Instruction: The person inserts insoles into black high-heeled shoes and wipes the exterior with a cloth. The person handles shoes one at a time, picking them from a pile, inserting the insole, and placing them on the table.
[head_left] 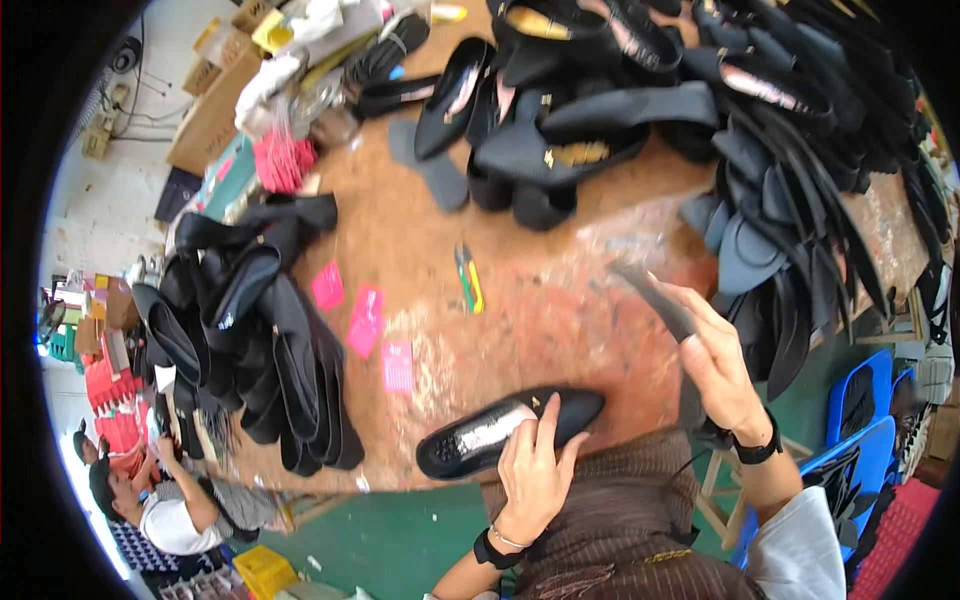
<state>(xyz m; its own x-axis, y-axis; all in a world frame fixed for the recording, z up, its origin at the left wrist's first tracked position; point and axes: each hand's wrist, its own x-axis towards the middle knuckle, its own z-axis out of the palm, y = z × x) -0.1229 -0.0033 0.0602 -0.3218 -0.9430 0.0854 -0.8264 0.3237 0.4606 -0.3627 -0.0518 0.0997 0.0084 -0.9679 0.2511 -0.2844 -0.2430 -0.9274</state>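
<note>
A black pointed flat shoe (pixel 455 447) with a light insole and a small gold ornament lies near the table's front edge, its toe to the right. My left hand (pixel 532 475) is on its near side, fingers over the opening and thumb by the toe part. Over the table to the right, my right hand (pixel 718 365) is closed around a thin dark grey insole-like piece (pixel 655 300), seen almost edge-on. A cutter knife (pixel 468 280) with a green and yellow handle lies in the middle of the wooden table (pixel 540 340). Left of it are several pink slips (pixel 366 320).
Black shoes are heaped at left (pixel 290 340) and at the back (pixel 560 150). Dark insole-shaped pieces (pixel 750 255) pile up at right. Pink cords (pixel 283 160) and plastic bags sit far left. Blue chairs (pixel 865 400) stand at right; people (pixel 180 520) work at lower left.
</note>
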